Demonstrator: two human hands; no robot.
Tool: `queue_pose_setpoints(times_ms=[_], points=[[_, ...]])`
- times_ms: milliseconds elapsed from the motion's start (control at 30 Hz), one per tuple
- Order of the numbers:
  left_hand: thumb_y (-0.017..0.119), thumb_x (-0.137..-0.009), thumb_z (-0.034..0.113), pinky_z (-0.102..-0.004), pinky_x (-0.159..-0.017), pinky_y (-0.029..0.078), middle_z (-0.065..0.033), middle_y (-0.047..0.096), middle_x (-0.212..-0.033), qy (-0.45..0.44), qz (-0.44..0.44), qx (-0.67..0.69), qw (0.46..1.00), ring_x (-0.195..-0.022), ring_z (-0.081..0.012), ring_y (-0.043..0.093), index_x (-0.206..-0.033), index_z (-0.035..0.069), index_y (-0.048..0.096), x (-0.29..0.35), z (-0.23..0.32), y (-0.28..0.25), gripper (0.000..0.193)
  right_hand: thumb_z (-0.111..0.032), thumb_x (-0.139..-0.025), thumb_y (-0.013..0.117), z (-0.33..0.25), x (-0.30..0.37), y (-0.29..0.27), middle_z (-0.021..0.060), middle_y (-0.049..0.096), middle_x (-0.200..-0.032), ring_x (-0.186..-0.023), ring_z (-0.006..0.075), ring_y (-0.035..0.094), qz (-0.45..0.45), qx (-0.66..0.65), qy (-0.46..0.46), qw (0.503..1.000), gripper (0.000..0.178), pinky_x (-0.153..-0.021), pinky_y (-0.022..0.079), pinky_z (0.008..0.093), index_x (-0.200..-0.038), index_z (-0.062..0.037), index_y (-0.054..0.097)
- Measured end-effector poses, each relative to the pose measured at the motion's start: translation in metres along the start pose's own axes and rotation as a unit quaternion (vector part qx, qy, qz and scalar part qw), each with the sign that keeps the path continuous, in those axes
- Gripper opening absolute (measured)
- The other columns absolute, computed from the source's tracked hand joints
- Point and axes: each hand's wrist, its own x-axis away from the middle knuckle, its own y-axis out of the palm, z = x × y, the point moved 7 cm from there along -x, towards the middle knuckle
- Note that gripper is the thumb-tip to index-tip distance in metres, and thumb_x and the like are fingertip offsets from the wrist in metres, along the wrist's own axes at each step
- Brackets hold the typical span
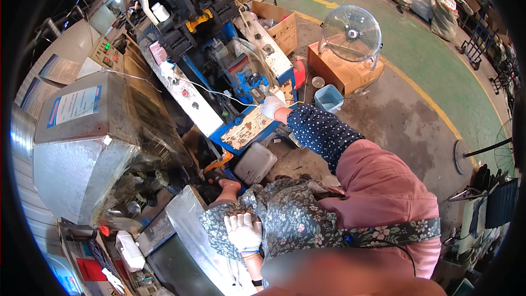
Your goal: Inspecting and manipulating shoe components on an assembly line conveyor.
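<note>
My right hand point(270, 107), in a white glove, reaches out at the near end of a blue and white machine point(241, 131) with worn paint. Its fingers look curled in at the machine's corner; whatever they hold, if anything, is too small to make out. A dotted dark sleeve covers that forearm. My left hand point(244, 234), also gloved in white, lies with fingers stretched flat on the dark floral apron point(290, 216) over my lap. Inside the machine, blue metal parts point(249, 83) sit just beyond my right hand. A thin pale cable point(219, 92) runs across the machine toward that hand.
A metal housing point(82, 115) stands at the left beside a control panel point(106, 53). On the right, a round fan point(352, 33) stands on a cardboard box point(344, 71), near a blue bucket point(329, 98). Below the machine leans a grey plastic container point(255, 163).
</note>
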Motion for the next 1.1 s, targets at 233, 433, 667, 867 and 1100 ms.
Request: queue_pose_setpoints(times_ms=[233, 433, 667, 867, 1100], points=[[0.069, -0.069, 0.027, -0.0533, -0.108, 0.035, -0.0113, 0.065, -0.093, 0.000, 0.019, 0.000, 1.000, -0.102, -0.0327, 0.058, -0.090, 0.005, 0.066, 0.001, 0.002, -0.003, 0.030, -0.027, -0.092, 0.049, 0.011, -0.018, 0.022, 0.0206, 0.069, -0.108, -0.101, 0.0362, 0.067, -0.010, 0.019, 0.036, 0.999, 0.036, -0.087, 0.053, 0.0444, -0.105, -0.0035, 0.073], [0.069, -0.069, 0.028, -0.0533, -0.108, 0.035, -0.0116, 0.066, -0.094, 0.006, 0.025, 0.000, 1.000, -0.104, -0.0327, 0.058, -0.089, 0.006, 0.066, 0.001, 0.002, -0.005, 0.030, -0.031, -0.092, 0.049, 0.023, -0.029, 0.035, 0.0226, 0.068, -0.109, -0.103, 0.0356, 0.067, -0.011, -0.011, 0.063, 0.998, 0.039, -0.089, 0.053, 0.0441, -0.104, -0.0025, 0.073], [0.070, -0.070, 0.028, -0.0538, -0.107, 0.035, -0.0124, 0.065, -0.093, 0.003, 0.022, 0.001, 1.000, -0.105, -0.0331, 0.058, -0.090, 0.005, 0.066, 0.002, 0.003, -0.003, 0.030, -0.031, -0.092, 0.048, 0.015, -0.029, 0.037, 0.0241, 0.069, -0.104, -0.098, 0.0363, 0.068, -0.012, 0.058, -0.011, 0.998, 0.040, -0.086, 0.053, 0.0445, -0.099, -0.0010, 0.073], [0.069, -0.070, 0.027, -0.0535, -0.107, 0.036, -0.0122, 0.065, -0.091, 0.004, 0.018, 0.001, 1.000, -0.104, -0.0329, 0.058, -0.089, 0.005, 0.066, 0.001, 0.003, -0.004, 0.030, -0.033, -0.091, 0.048, 0.022, -0.028, 0.036, 0.0249, 0.069, -0.099, -0.096, 0.0373, 0.067, 0.017, -0.010, 0.040, 0.999, 0.042, -0.085, 0.052, 0.0446, -0.094, 0.0003, 0.073], [0.068, -0.069, 0.027, -0.0530, -0.108, 0.035, -0.0116, 0.065, -0.093, -0.004, 0.010, 0.001, 1.000, -0.104, -0.0321, 0.058, -0.089, 0.006, 0.066, 0.001, 0.003, -0.005, 0.029, -0.034, -0.089, 0.052, 0.025, -0.025, 0.032, 0.0245, 0.068, -0.107, -0.102, 0.0365, 0.067, -0.011, -0.026, 0.088, 0.996, 0.041, -0.087, 0.053, 0.0448, -0.103, -0.0012, 0.073]])
